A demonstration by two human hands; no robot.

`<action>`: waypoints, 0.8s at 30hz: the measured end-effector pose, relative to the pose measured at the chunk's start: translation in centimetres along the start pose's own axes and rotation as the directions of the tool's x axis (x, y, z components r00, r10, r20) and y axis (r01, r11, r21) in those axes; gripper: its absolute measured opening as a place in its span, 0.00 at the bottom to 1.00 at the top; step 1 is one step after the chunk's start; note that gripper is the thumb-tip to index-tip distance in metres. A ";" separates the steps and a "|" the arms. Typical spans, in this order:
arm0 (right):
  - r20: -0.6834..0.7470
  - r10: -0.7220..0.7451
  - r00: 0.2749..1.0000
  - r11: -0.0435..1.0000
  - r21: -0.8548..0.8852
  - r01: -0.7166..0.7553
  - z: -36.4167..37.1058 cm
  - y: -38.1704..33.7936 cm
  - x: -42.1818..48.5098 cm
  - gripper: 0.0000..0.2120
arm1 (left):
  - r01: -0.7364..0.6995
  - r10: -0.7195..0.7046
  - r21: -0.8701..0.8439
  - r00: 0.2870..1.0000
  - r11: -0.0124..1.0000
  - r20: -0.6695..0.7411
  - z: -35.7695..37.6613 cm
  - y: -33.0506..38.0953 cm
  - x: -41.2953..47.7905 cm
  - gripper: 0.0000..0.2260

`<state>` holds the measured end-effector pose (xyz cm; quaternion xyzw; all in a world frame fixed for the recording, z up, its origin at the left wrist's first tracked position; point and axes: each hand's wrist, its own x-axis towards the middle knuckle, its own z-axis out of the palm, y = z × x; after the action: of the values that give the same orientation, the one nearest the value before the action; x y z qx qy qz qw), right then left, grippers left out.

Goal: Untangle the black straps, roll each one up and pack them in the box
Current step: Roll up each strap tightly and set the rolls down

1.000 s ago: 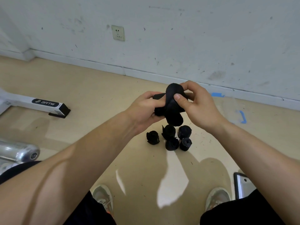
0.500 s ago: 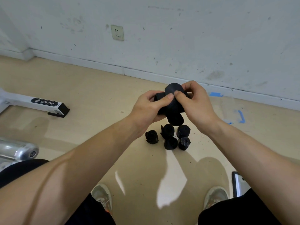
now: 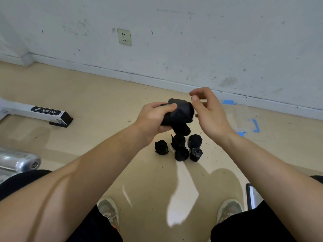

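Left hand (image 3: pixel 153 117) grips the part-rolled strap (image 3: pixel 181 114) in the air. Right hand (image 3: pixel 209 112) sits just beside it, fingers loosely curled, holding nothing. Five rolls (image 3: pixel 180 147) stand on the floor (image 3: pixel 104 95) below. For a neat roll, keep the coil pinched tight and feed the hanging tail flat, edges aligned.
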<state>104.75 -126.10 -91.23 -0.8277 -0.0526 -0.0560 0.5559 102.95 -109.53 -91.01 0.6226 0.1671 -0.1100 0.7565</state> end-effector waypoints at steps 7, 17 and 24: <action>0.388 -0.338 0.858 0.709 -0.495 0.503 -0.2 1.0 -1.9 0.21 | 0.149 -0.162 -0.151 0.984 0.977 -0.076 -1.3 0.8 -0.1 0.09; 0.263 -0.488 0.832 0.697 -0.455 0.553 0.9 0.5 -1.1 0.06 | 0.171 -0.178 -0.135 0.983 0.976 -0.036 -1.0 0.3 -0.5 0.14; 0.297 -0.270 0.916 0.918 -0.208 0.338 0.5 0.4 -0.6 0.16 | 0.203 -0.206 -0.067 0.978 0.977 -0.043 -0.6 -0.4 -0.8 0.14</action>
<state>104.23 -125.77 -91.91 -0.8738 -0.2470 -0.0385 0.4172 102.05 -109.02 -91.14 0.5810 0.2524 -0.1663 0.7557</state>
